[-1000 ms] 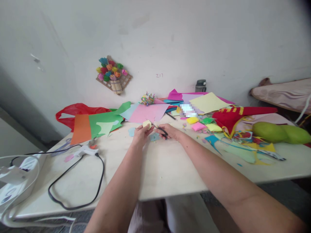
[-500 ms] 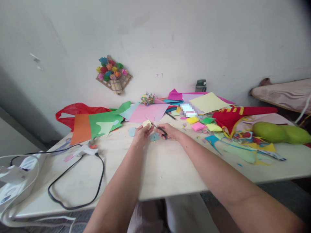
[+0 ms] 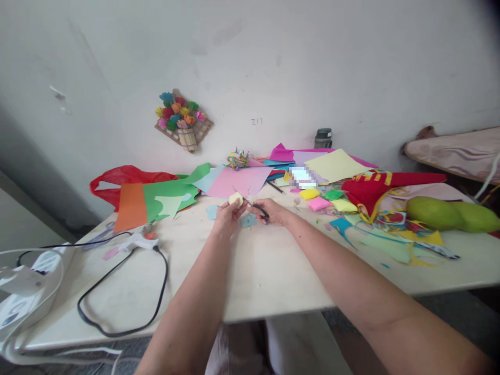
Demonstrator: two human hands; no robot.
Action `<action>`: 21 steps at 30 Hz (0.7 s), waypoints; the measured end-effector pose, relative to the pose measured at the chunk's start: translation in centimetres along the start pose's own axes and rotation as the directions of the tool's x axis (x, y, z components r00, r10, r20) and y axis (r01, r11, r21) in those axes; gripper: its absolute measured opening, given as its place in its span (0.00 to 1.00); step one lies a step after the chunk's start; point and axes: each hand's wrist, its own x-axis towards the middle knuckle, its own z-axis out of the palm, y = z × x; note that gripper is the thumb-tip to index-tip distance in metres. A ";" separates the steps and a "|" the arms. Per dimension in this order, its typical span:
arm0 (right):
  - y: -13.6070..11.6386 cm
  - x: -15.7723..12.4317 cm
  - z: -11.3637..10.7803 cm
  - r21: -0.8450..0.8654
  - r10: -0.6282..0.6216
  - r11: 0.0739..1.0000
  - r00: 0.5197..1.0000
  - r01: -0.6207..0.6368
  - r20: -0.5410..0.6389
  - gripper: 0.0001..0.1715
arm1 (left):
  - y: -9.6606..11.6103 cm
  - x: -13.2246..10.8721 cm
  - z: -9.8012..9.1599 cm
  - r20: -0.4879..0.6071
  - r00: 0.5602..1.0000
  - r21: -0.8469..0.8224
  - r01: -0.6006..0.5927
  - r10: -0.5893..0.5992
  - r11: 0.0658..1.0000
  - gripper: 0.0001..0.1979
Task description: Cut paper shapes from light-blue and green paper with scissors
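Observation:
Pinched in the fingers of my left hand is a small piece of pale yellow paper. My right hand is closed round the dark handles of a pair of scissors, whose blades point up and left, against the paper's right edge. Light blue paper cut-outs lie on the table beside and beneath my hands. A large pink sheet is spread just behind them. Whether the blades are parted is too small to tell.
On the left, a white power adapter with a black cable lies near orange paper and green paper. To the right are bright packets, a red cloth item, green fruit and paper scraps. A dark bottle stands against the wall.
Almost nothing differs. Both hands, the yellow paper and the scissors stay in nearly the same place, with only a very slight shift of the paper.

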 end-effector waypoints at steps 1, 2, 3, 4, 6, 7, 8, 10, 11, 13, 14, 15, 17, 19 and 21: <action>0.1 0.1 0.0 0.000 -0.002 1.000 1.000 0.002 -0.001 0.19 | 0.0 0.0 0.0 -0.003 1.000 -0.002 -0.001 0.001 1.000 0.05; 0.2 0.1 0.0 0.000 -0.005 1.000 1.000 0.005 -0.003 0.19 | 0.0 0.0 0.0 -0.006 1.000 -0.004 -0.002 0.002 1.000 0.05; 0.2 0.2 0.0 0.001 -0.010 1.000 1.000 0.010 -0.002 0.19 | 0.1 0.0 0.0 -0.011 1.000 -0.006 -0.002 0.002 1.000 0.05; 0.3 0.2 0.0 0.004 -0.013 1.000 1.000 0.013 0.000 0.19 | 0.1 -0.1 0.0 -0.014 1.000 -0.007 -0.002 0.002 1.000 0.05; 0.2 0.2 0.0 0.015 -0.015 1.000 1.000 0.015 0.000 0.19 | 0.1 -0.1 0.1 -0.019 1.000 -0.008 -0.002 0.002 1.000 0.05; 0.2 0.1 0.0 0.021 -0.016 1.000 1.000 0.016 0.001 0.19 | 0.1 -0.1 0.1 -0.021 1.000 -0.009 -0.003 0.003 1.000 0.05; 0.2 0.1 0.0 0.025 -0.019 1.000 1.000 0.019 0.000 0.19 | 0.1 -0.1 0.1 -0.022 1.000 -0.010 -0.004 0.004 1.000 0.05; 0.1 0.0 0.0 0.025 -0.026 0.999 1.000 0.026 0.000 0.19 | 0.1 0.0 0.0 -0.023 1.000 -0.012 -0.008 0.008 1.000 0.05; 0.1 0.0 0.0 0.022 -0.027 0.999 1.000 0.028 -0.001 0.19 | 0.1 0.0 0.0 -0.023 1.000 -0.012 -0.011 0.011 1.000 0.04; 0.1 0.0 0.0 0.015 -0.028 0.999 1.000 0.028 -0.007 0.20 | 0.1 0.1 -0.1 -0.024 1.000 -0.010 -0.013 0.013 1.000 0.04; 0.1 0.0 0.0 0.014 -0.028 1.000 1.000 0.028 -0.011 0.20 | 0.0 0.1 -0.1 -0.024 1.000 -0.009 -0.014 0.014 1.000 0.04; 0.1 0.0 0.0 0.015 -0.028 0.999 1.000 0.028 -0.012 0.20 | 0.0 0.1 -0.2 -0.024 1.000 -0.008 -0.016 0.016 1.000 0.04; 0.1 0.0 0.1 0.020 -0.025 0.999 1.000 0.025 -0.015 0.20 | 0.0 0.2 -0.2 -0.025 1.000 -0.007 -0.018 0.018 1.000 0.04; 0.1 0.0 0.1 0.029 -0.010 1.000 1.000 0.010 -0.013 0.20 | 0.1 0.2 -0.3 -0.033 0.999 -0.006 -0.019 0.019 1.000 0.03; 0.2 0.1 0.1 0.040 0.001 0.999 1.000 -0.001 -0.010 0.20 | 0.1 0.2 -0.3 -0.046 0.999 -0.005 -0.020 0.020 1.000 0.03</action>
